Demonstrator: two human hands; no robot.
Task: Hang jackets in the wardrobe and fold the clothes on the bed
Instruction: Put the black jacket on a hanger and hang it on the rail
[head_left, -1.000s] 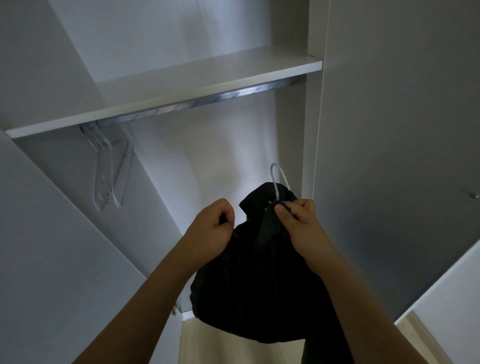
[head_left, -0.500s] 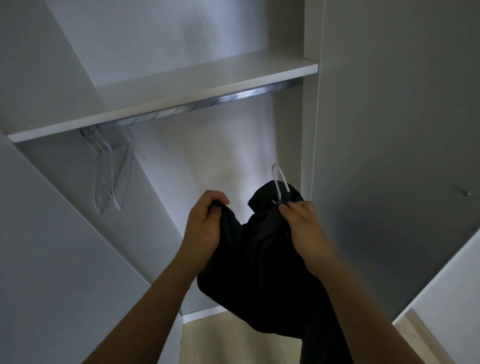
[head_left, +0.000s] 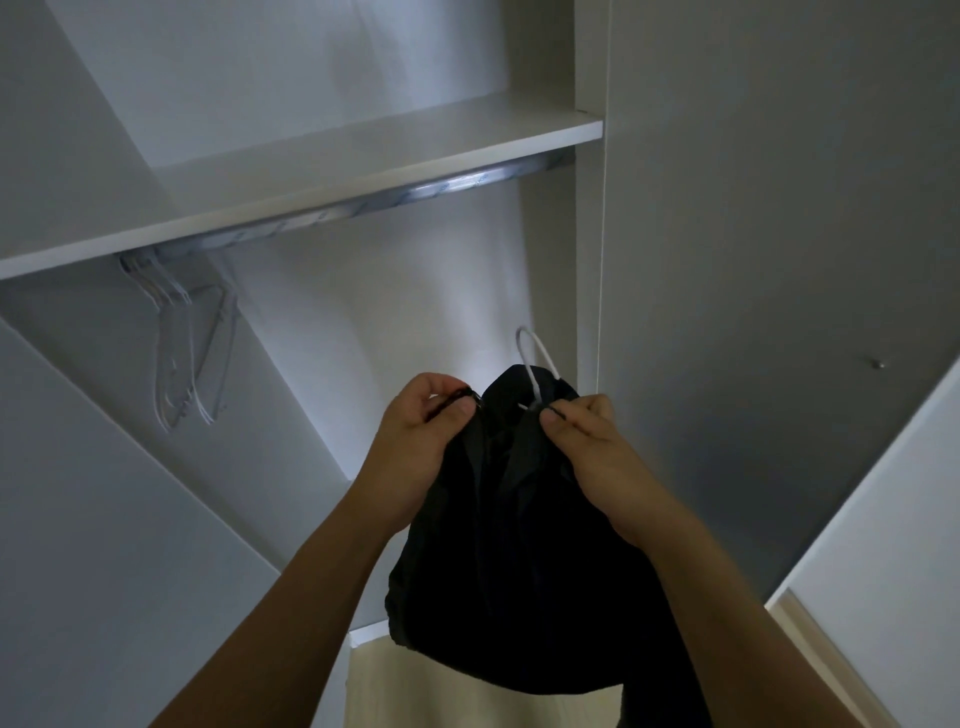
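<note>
Black jacket (head_left: 511, 571) on white hanger (head_left: 535, 364), held up below wardrobe rail (head_left: 363, 205), not hooked. Left hand (head_left: 421, 447) pinches its collar edge; right hand (head_left: 597, 452) pinches fabric at the hanger neck.

I'm looking up at a white shelf (head_left: 363, 150) spanning the wardrobe — nothing is showing on its top. A metal rail (head_left: 363, 205) is running just beneath it, carrying a cluster of clear hangers (head_left: 189, 353) at its left end.
</note>
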